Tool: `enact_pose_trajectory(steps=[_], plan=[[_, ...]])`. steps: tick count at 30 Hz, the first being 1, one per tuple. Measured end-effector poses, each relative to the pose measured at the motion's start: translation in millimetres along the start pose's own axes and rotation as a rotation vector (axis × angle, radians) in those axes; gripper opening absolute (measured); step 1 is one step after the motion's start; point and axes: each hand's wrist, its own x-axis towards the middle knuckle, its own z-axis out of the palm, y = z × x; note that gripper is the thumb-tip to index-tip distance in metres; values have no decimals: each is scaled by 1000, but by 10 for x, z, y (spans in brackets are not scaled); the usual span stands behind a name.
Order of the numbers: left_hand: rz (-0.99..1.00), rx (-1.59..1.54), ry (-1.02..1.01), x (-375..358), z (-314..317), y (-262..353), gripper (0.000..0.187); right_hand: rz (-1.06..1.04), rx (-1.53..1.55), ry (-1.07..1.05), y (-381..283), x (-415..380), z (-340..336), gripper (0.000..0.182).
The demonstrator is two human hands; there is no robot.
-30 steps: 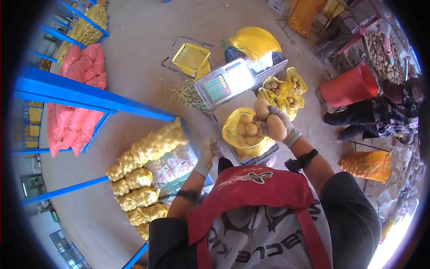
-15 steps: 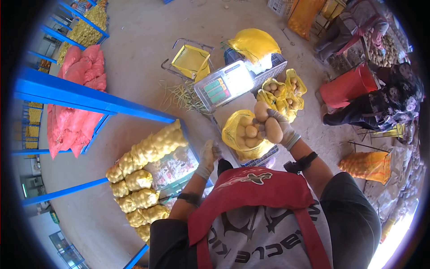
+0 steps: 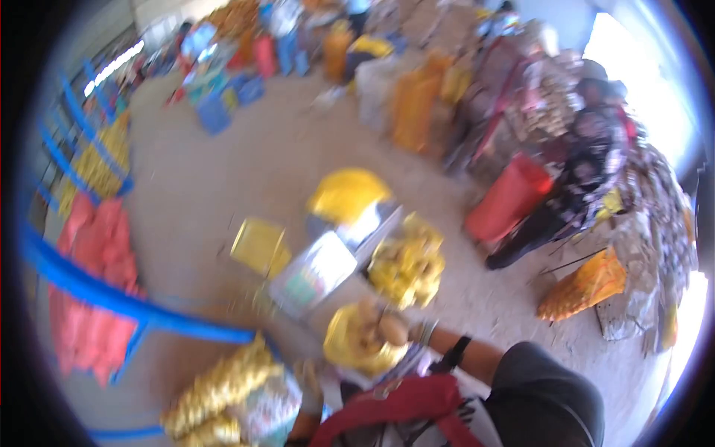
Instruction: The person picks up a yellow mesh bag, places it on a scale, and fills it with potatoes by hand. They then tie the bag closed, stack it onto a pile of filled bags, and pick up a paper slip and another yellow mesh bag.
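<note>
My right hand (image 3: 418,332), blurred by motion, holds potatoes (image 3: 392,328) over the open mouth of a yellow mesh bag (image 3: 344,339). More potatoes show as brown lumps inside this bag. My left hand (image 3: 310,383) hangs low to the left of the bag, its fingers smeared. Just beyond the bag stands a scale with a bright display panel (image 3: 316,272). Several filled yellow mesh bags (image 3: 406,261) are grouped to the right of the scale.
Behind the scale rests a stuffed yellow sack (image 3: 348,195), with a yellow-lined frame (image 3: 258,244) to its left. Packed potato bags (image 3: 216,387) lie at lower left near a blue rail (image 3: 141,302) and pink sacks (image 3: 93,290). A person (image 3: 592,160) stands by a red bin (image 3: 510,197).
My view has tilted up and turned right, bringing more of the hall and distant people into sight. My right hand with the potatoes appears closer over the bag.
</note>
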Motion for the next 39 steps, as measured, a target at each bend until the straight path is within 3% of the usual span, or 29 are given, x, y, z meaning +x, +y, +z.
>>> enact_pose_trajectory(steps=[1,2,4,5,6,7,9,10,12,13,15,16,17,18,19,20,22,23,24,26,27,29,32,34,36,37,39], plan=[[-17,-362,207,52,46,1080,16,151,-21,138,-76,-81,160,37],[-214,-404,131,151,24,1302,17,277,-45,170,-130,-121,208,37],[-285,-385,-213,225,-51,1886,21,331,-96,56,-70,-163,363,40],[-288,-393,-214,249,44,2176,21,284,-344,-10,-36,-111,435,41],[-443,-600,-324,264,166,2485,23,232,-586,-85,16,-33,522,41],[-594,-803,-435,269,218,2633,25,228,-585,-90,75,16,599,41],[-531,-915,-439,322,421,2161,28,25,-980,-79,189,65,687,42],[-472,-1034,-443,363,492,1961,31,23,-981,-83,240,93,640,42],[-554,-1212,-433,421,442,1870,34,-234,-1205,41,319,155,528,41],[-638,-1391,-422,423,411,1906,37,-228,-1206,37,236,123,619,41],[-749,-1422,-369,350,243,2190,43,-147,-935,288,-5,59,800,40],[-860,-1446,-322,329,179,2380,49,-140,-938,291,-15,84,855,40],[-926,-1505,-317,335,175,2471,55,-327,-975,370,3,140,914,38],[-930,-1508,-315,325,219,2436,55,-518,-1006,447,1,150,989,37],[-828,-1591,-403,348,277,2382,59,-131,-1072,400,-113,16,1303,31],[-718,-1667,-492,375,301,2345,65,-134,-1071,398,-49,46,1267,31],[-662,-1639,-391,389,228,2403,61,-612,-1406,-166,188,126,1133,41],[-608,-1610,-292,397,199,2417,59,-524,-1352,-266,255,150,1061,46],[-607,-1611,-290,407,172,2381,59,-524,-1353,-268,244,105,1106,46],[-559,-1582,-186,386,114,2237,55,-351,-1286,62,214,-38,1245,57],[-561,-1582,-182,379,156,2120,55,-348,-1284,60,223,-25,1248,57],[-393,-1232,-252,382,274,1891,49,-207,-1272,12,258,15,1241,71],[-402,-1240,-237,360,312,2079,44,-68,-1163,124,316,99,1132,85],[-401,-1201,-231,367,300,2243,44,-112,-1010,101,267,16,1213,81],[-400,-1160,-223,347,280,2415,43,-47,-670,-45,251,-20,1158,76],[-328,-1148,-239,318,270,2504,44,-47,-668,-46,256,-22,1108,76],[-257,-1131,-258,356,265,2588,45,-70,-461,-23,254,18,925,56]])
